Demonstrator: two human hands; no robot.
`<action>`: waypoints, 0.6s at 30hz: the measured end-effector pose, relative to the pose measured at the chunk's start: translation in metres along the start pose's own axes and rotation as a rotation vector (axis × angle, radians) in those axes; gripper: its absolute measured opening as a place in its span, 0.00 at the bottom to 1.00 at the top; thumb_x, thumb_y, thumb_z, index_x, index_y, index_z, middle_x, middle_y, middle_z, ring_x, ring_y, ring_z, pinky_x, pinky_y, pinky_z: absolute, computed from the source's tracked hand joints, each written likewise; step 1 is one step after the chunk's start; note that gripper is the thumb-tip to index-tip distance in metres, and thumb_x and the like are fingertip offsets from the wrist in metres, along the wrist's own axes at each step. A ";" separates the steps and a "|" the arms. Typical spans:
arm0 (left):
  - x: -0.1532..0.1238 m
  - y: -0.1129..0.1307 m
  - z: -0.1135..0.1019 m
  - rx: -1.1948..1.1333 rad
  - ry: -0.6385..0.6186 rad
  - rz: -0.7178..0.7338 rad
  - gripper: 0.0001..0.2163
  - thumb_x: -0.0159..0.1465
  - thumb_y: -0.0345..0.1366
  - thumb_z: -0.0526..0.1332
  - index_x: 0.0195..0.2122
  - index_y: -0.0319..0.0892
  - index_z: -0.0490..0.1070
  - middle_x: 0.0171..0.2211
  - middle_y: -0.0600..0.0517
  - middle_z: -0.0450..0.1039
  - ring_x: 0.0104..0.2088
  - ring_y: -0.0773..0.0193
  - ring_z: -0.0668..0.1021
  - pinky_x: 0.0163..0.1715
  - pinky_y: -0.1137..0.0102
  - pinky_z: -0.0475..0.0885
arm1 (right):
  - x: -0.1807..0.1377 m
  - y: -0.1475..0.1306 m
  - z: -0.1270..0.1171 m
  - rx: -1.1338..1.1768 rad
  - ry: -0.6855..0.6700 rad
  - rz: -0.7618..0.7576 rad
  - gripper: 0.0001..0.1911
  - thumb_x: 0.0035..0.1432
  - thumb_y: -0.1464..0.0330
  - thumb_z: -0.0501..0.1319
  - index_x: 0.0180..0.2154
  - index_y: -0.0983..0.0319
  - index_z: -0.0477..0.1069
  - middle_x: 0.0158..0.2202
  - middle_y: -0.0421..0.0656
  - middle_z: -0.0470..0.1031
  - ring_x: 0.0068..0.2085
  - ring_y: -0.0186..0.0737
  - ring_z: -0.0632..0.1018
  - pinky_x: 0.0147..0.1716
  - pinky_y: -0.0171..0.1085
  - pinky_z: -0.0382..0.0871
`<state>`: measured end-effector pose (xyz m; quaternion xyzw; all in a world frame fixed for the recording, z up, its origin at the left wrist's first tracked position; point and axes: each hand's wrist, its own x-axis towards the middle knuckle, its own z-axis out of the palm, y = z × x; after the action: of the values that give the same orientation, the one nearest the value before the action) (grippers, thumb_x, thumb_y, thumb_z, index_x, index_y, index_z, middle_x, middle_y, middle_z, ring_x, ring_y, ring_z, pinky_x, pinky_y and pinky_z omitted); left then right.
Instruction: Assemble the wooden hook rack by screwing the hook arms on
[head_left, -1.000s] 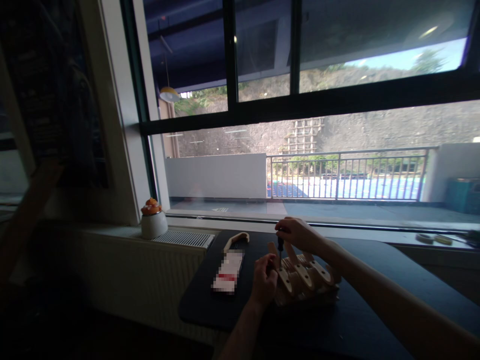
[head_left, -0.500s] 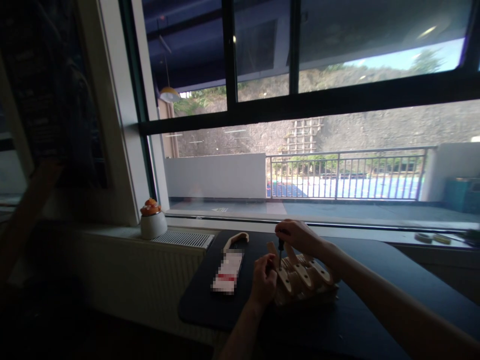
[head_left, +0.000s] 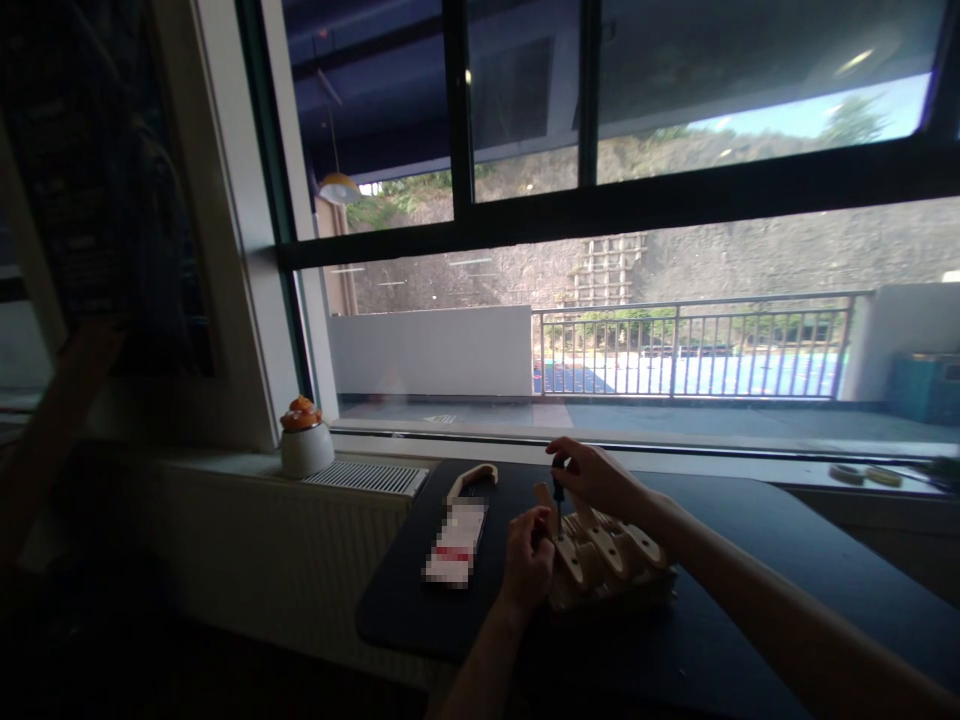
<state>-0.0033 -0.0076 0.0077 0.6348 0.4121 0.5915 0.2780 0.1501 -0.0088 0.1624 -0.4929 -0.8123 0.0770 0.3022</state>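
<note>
A screwdriver (head_left: 559, 492) with a dark handle stands nearly upright, its tip at a hole in the left pale wooden hook (head_left: 574, 568). The fingers of my right hand (head_left: 600, 478) close round the top of its handle. My left hand (head_left: 528, 560) is curled against the left side of the slatted wooden rack (head_left: 592, 590), fingertips by the screwdriver's tip; it seems to steady the piece. Several hooks with dark holes lie along the rack. One loose curved wooden hook (head_left: 480, 474) rests on the dark table (head_left: 405, 600), beyond a phone (head_left: 457, 545) with a blurred screen.
A white jar with an orange lid (head_left: 306, 440) stands on the sill beside a vent grille (head_left: 371, 478). Behind the table runs a large window. Two small rings (head_left: 883, 477) lie on the right sill. At far left another person's arm (head_left: 67, 420) shows in shadow.
My right hand has shifted slightly on the screwdriver's handle, its fingers opening a little and the handle tilting a touch left. My left hand and the rack stay put.
</note>
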 end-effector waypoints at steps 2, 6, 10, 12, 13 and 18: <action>0.000 0.001 0.000 -0.004 0.002 -0.004 0.21 0.53 0.24 0.57 0.47 0.42 0.78 0.42 0.46 0.76 0.45 0.56 0.77 0.50 0.62 0.73 | -0.002 0.004 0.008 0.040 0.012 0.006 0.18 0.67 0.62 0.62 0.55 0.61 0.71 0.53 0.47 0.75 0.47 0.44 0.79 0.44 0.48 0.77; -0.001 0.002 0.000 -0.010 0.005 -0.011 0.20 0.54 0.25 0.58 0.47 0.42 0.78 0.43 0.46 0.76 0.45 0.56 0.77 0.50 0.62 0.74 | -0.007 0.015 0.023 0.138 0.073 0.022 0.18 0.67 0.62 0.62 0.56 0.61 0.70 0.54 0.48 0.74 0.47 0.45 0.79 0.44 0.48 0.77; -0.001 0.004 -0.001 -0.005 0.003 -0.008 0.19 0.55 0.25 0.58 0.47 0.41 0.78 0.43 0.46 0.76 0.45 0.56 0.77 0.49 0.62 0.74 | -0.011 0.026 0.031 0.235 0.117 0.029 0.19 0.67 0.61 0.62 0.56 0.61 0.70 0.53 0.47 0.75 0.46 0.44 0.79 0.43 0.48 0.77; -0.001 0.004 -0.001 0.001 0.002 -0.004 0.19 0.55 0.24 0.58 0.47 0.41 0.78 0.43 0.46 0.76 0.45 0.56 0.77 0.50 0.62 0.73 | -0.012 0.030 0.035 0.272 0.128 0.018 0.19 0.67 0.61 0.62 0.56 0.61 0.70 0.52 0.47 0.75 0.45 0.44 0.79 0.43 0.47 0.77; -0.001 0.005 -0.001 0.005 0.001 -0.003 0.19 0.55 0.24 0.57 0.46 0.41 0.78 0.43 0.46 0.77 0.45 0.56 0.77 0.50 0.62 0.73 | -0.013 0.031 0.036 0.286 0.134 0.011 0.18 0.67 0.61 0.62 0.56 0.61 0.70 0.52 0.47 0.75 0.45 0.43 0.79 0.42 0.47 0.77; -0.001 0.005 -0.002 0.020 0.001 -0.004 0.19 0.55 0.24 0.58 0.47 0.42 0.78 0.42 0.46 0.77 0.45 0.56 0.77 0.49 0.62 0.73 | -0.015 0.034 0.044 0.330 0.165 -0.016 0.18 0.68 0.61 0.61 0.56 0.61 0.70 0.51 0.46 0.76 0.43 0.43 0.79 0.42 0.46 0.77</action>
<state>-0.0039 -0.0116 0.0117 0.6366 0.4194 0.5871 0.2725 0.1559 0.0034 0.1058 -0.4349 -0.7648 0.1662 0.4454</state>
